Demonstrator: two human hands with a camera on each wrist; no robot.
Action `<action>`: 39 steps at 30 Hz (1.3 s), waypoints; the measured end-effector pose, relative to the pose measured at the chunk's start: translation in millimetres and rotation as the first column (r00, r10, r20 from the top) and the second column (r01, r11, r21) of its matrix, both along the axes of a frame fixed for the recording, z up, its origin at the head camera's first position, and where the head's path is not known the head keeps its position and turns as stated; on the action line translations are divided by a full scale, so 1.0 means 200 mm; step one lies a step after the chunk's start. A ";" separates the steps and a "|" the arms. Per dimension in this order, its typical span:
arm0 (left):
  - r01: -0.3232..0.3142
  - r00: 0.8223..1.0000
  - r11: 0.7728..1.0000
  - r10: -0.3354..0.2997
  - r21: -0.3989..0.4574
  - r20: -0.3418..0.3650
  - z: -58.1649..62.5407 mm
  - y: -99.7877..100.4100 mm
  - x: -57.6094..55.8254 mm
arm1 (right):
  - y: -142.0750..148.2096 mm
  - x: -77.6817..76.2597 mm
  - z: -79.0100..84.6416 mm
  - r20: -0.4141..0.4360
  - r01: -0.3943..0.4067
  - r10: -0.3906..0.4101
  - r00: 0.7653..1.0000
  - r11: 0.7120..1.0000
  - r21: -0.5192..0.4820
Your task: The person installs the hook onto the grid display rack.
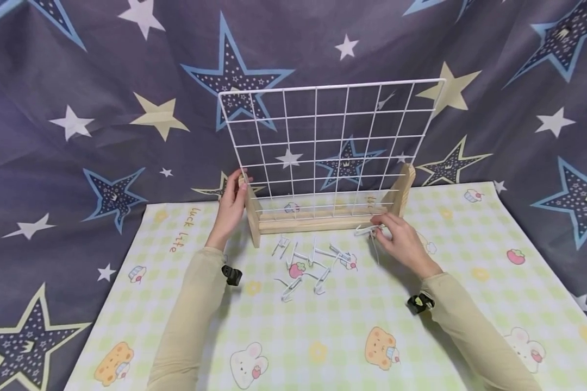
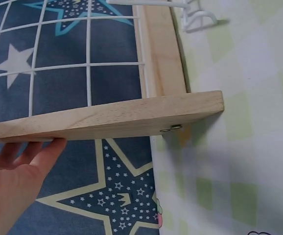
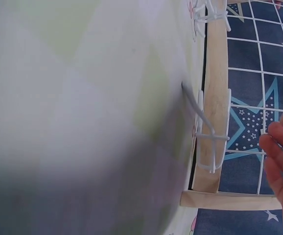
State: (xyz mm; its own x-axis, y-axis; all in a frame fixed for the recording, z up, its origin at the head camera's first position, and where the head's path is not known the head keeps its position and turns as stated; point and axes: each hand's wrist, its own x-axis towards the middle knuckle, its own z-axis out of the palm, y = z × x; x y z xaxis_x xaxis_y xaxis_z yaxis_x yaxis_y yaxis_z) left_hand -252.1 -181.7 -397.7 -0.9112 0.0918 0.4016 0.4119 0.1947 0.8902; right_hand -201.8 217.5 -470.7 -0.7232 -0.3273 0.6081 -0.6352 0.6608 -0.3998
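A white wire grid panel (image 1: pixel 315 117) stands upright in a wooden stand (image 1: pixel 318 221). My left hand (image 1: pixel 231 203) grips the top of the stand's left side piece (image 1: pixel 253 222), and in the left wrist view its fingers (image 2: pixel 46 154) lie along that piece's outer face. Toward the right end my right hand (image 1: pixel 401 239) hovers at the base bar, its fingers bent loosely. Close beneath those fingers a white wire hook (image 3: pixel 212 136) stands against the bar, one arm sticking outward. The right wrist view shows a gap between fingertips and hook.
Several more white wire hooks (image 1: pixel 318 260) lie scattered on the patterned tablecloth (image 1: pixel 318 326) before the stand. The stand's right side piece (image 1: pixel 402 190) is beyond my right hand. A dark curtain with stars (image 1: pixel 98 141) hangs behind the table.
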 end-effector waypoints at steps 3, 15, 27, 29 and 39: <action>0.010 1.000 1.000 -0.010 0.001 -0.018 0.04 0.02 0.04 | 0.01 -0.01 -0.01 0.025 0.006 -0.006 1.000 1.000 0.005; -0.003 1.000 1.000 0.003 -0.001 -0.022 0.04 0.02 0.06 | 0.00 -0.02 -0.03 0.182 0.048 -0.059 0.982 0.997 0.063; 0.014 1.000 1.000 -0.013 0.018 -0.019 0.05 0.01 0.06 | -0.02 -0.06 -0.03 0.204 0.026 -0.059 0.977 0.987 0.158; 0.020 1.000 0.999 -0.020 0.031 -0.018 0.05 0.01 0.06 | -0.03 -0.06 -0.03 0.214 0.023 -0.061 0.975 0.984 0.178; 0.049 0.998 0.999 -0.049 0.012 0.041 0.04 -0.01 0.05 | -0.03 -0.06 -0.04 0.257 0.019 -0.079 0.963 0.973 0.228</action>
